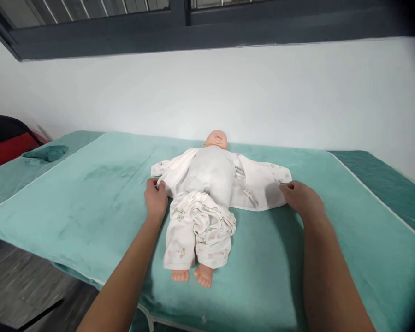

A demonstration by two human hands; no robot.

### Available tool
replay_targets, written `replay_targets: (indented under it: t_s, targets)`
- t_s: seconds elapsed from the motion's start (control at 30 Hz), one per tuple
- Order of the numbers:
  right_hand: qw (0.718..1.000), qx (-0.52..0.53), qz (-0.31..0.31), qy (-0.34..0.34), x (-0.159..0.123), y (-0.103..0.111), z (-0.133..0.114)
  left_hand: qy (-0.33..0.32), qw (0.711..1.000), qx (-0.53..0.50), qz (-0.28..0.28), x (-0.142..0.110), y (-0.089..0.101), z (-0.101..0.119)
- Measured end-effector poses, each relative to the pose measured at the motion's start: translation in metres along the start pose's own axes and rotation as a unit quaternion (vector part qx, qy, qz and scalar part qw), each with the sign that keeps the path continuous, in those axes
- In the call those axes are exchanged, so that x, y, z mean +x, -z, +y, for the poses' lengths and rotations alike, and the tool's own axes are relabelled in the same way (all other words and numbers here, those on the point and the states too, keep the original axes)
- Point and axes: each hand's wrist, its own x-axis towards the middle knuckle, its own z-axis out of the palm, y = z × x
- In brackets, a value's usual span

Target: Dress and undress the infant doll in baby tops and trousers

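Note:
A baby doll (210, 173) lies on its back, head toward the wall and bare feet toward me. Its white jacket (259, 184) is spread open at the front, showing the pale torso. Patterned white trousers (181, 230) cover its legs and are bunched at the waist and one side. My left hand (156, 196) pinches the jacket's left edge beside the doll's waist. At the right, my right hand (302, 197) pinches the outer corner of the opened jacket panel, just below the sleeve end. A small tie or tag (250, 197) lies on that panel.
The doll rests on a bed with a light green cover (100, 193). A white wall (207, 92) stands behind it, with a dark window frame (180, 30) above. A red and black chair (8, 140) and a small green cloth (44, 152) are at the left.

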Motion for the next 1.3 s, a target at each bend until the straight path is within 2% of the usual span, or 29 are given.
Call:
replay_targets:
  t_s: [0.1,0.13,0.17,0.2,0.23,0.3,0.37,0.43,0.5,0.57,0.63,0.73,0.87,0.97,1.13,1.3]
  targets:
    - [0.986,0.038,0.138,0.089,-0.014,-0.015,-0.023,-0.030,0.999,-0.019,0.041,0.001,-0.003,-0.004]
    - [0.973,0.080,0.166,0.136,-0.021,-0.020,-0.033,-0.056,0.997,-0.018,0.051,0.002,-0.003,-0.004]
    - [0.960,0.132,0.167,0.179,-0.029,-0.026,-0.043,-0.089,0.994,-0.010,0.060,0.002,-0.003,-0.004]
    - [0.948,0.186,0.140,0.215,-0.038,-0.030,-0.053,-0.123,0.990,0.004,0.070,0.002,-0.003,-0.003]
    - [0.937,0.236,0.084,0.244,-0.047,-0.035,-0.062,-0.154,0.985,0.017,0.077,0.001,-0.002,-0.001]
    - [0.904,0.296,-0.079,0.297,-0.066,-0.042,-0.077,-0.178,0.983,0.014,0.047,-0.004,0.001,0.004]
    - [0.864,0.305,-0.203,0.345,-0.080,-0.046,-0.085,-0.127,0.989,-0.054,-0.061,-0.010,0.005,0.008]
    - [0.834,0.306,-0.267,0.373,-0.087,-0.046,-0.088,-0.029,0.968,-0.147,-0.204,-0.015,0.010,0.010]
    - [0.809,0.316,-0.322,0.377,-0.088,-0.042,-0.088,0.048,0.923,-0.214,-0.315,-0.018,0.013,0.011]
    - [0.787,0.314,-0.381,0.370,-0.086,-0.036,-0.086,0.076,0.884,-0.252,-0.385,-0.017,0.016,0.011]
    - [0.780,0.293,-0.412,0.369,-0.084,-0.030,-0.085,0.078,0.856,-0.275,-0.431,-0.014,0.018,0.013]
    - [0.777,0.267,-0.427,0.378,-0.083,-0.027,-0.084,0.066,0.824,-0.292,-0.482,-0.008,0.019,0.015]
    - [0.762,0.263,-0.454,0.379,-0.083,-0.031,-0.084,0.046,0.802,-0.282,-0.524,-0.003,0.021,0.011]
    - [0.767,0.269,-0.472,0.342,-0.084,-0.034,-0.083,0.075,0.796,-0.259,-0.542,-0.001,0.023,0.006]
    - [0.723,0.261,-0.588,0.250,-0.089,-0.034,-0.083,0.077,0.786,-0.242,-0.563,-0.001,0.027,0.002]
    - [0.707,0.223,-0.626,0.242,-0.093,-0.031,-0.085,0.045,0.779,-0.204,-0.592,-0.002,0.035,0.005]
